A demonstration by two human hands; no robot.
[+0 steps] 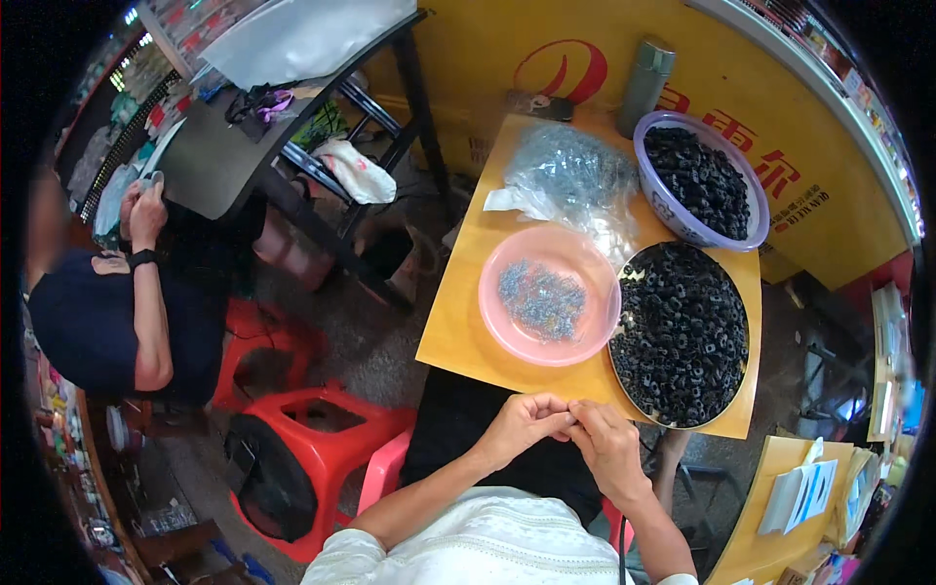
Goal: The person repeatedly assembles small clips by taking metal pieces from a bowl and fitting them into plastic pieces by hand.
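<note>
Your left hand (525, 426) and right hand (608, 450) meet at the fingertips above your lap (458, 419), anything gripped between them too small to tell, just before the yellow counter (453, 317), where a pink bowl (494, 322) of small silvery pieces (543, 300) sits beside a round tray (632, 314) of black parts (687, 331).

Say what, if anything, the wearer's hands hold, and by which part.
Cannot be told: the left hand and right hand are close together, and anything pinched there is too small or hidden.
</note>
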